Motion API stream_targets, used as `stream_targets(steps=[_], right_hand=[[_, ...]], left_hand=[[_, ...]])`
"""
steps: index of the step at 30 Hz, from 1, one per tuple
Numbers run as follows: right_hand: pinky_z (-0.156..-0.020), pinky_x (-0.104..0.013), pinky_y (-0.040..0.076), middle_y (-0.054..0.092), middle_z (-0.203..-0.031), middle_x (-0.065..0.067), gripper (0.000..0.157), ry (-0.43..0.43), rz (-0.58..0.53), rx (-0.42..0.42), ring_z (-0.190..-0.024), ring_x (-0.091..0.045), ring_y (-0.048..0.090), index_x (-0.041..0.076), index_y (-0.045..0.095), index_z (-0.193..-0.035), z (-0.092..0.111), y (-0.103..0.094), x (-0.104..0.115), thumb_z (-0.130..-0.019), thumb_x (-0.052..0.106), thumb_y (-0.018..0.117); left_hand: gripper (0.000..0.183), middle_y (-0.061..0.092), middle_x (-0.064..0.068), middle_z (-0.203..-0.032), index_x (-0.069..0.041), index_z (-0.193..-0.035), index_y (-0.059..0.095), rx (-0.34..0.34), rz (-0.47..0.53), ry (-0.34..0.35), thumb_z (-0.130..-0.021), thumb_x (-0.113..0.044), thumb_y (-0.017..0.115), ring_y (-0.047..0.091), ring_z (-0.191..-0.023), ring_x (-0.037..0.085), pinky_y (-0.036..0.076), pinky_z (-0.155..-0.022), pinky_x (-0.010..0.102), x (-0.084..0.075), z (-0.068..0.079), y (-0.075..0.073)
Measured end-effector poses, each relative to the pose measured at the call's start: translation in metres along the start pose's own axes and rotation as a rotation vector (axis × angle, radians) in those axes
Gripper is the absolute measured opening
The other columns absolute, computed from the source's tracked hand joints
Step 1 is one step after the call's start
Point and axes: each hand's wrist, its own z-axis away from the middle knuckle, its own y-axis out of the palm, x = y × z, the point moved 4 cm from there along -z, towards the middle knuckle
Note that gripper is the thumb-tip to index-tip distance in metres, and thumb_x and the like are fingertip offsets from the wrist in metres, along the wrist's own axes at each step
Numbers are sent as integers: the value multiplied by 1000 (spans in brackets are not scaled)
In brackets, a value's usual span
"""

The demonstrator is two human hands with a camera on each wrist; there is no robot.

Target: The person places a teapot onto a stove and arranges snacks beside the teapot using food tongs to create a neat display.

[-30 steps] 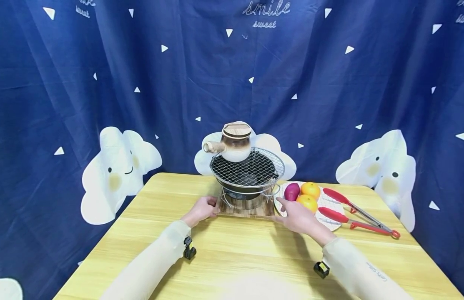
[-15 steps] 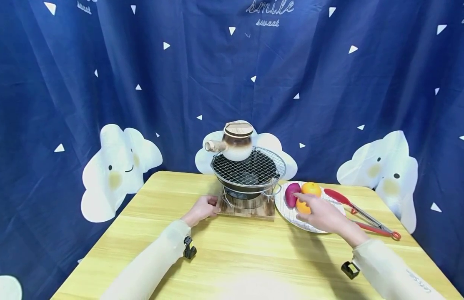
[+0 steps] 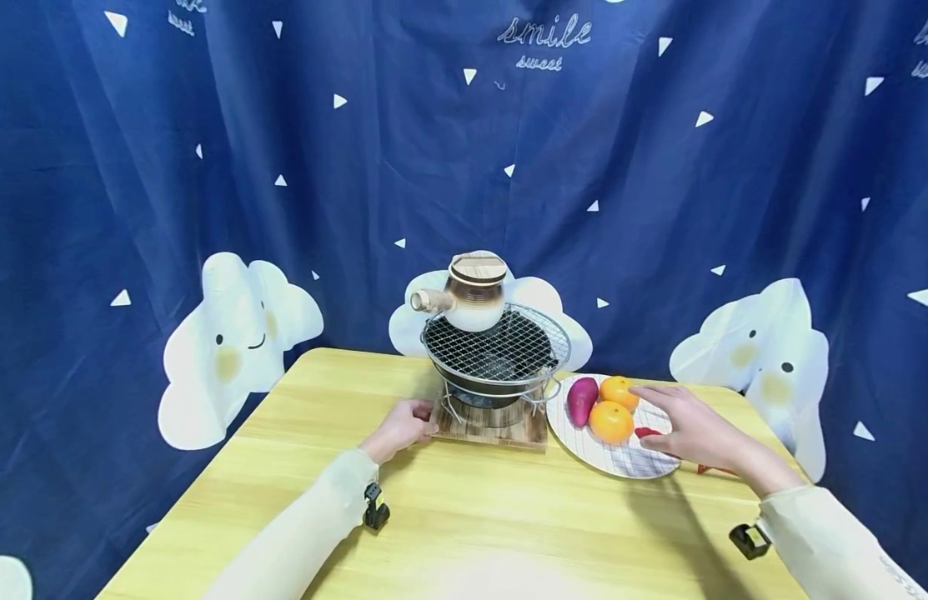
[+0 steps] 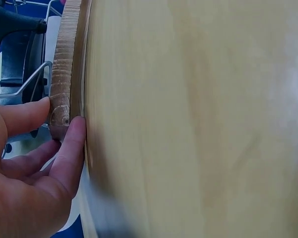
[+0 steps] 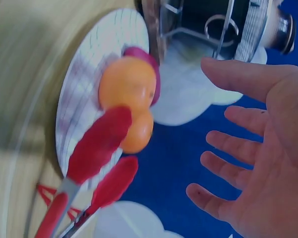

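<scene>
My left hand (image 3: 402,427) grips the near left corner of a wooden board (image 3: 494,435); in the left wrist view the thumb lies on one face of the board (image 4: 64,64) and a finger on the other. A round charcoal grill (image 3: 501,354) with a wire mesh stands on that board. My right hand (image 3: 699,427), fingers spread and holding nothing, hovers above the right side of a round checked plate (image 3: 621,462). Below it lie red-tipped tongs (image 5: 100,146), mostly hidden by the hand in the head view. Two oranges (image 3: 612,422) and a purple sweet potato (image 3: 582,400) rest on the plate.
On the mesh sits a brown and white clay pot (image 3: 474,307) with a wooden lid, its side handle pointing left. The wooden table (image 3: 448,508) ends at a blue curtain (image 3: 358,167) printed with clouds.
My right hand has let go of the board's right corner and moved right, across the plate to above the tongs. My left hand stays on the board's left corner.
</scene>
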Motion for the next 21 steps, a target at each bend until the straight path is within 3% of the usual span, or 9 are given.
stream_targets(steps=[6, 13, 21], right_hand=[[-104, -72, 40, 51, -143, -30, 83, 117, -32, 47, -129, -52, 47, 2, 51, -145, 13, -6, -26, -75, 30, 88], [-98, -71, 45, 54, -138, -33, 89, 86, -40, 34, -123, -52, 50, -6, 50, -142, 21, -4, -55, -69, 25, 91], [-94, -75, 42, 47, -138, -40, 95, 106, -33, 41, -121, -57, 45, -10, 46, -141, 35, 0, -92, -66, 27, 92]], left_hand=[[50, 66, 24, -113, 12, -132, 56, -13, -26, 14, -84, 7, 68, 69, -84, 23, 63, -77, 35, 2, 4, 3], [50, 66, 24, -113, 12, -133, 55, -7, -17, 11, -85, 8, 67, 69, -85, 22, 63, -78, 35, -1, 3, 2], [51, 65, 25, -115, 12, -133, 54, 5, -10, -1, -85, 8, 67, 69, -87, 23, 63, -80, 36, -1, 3, 3]])
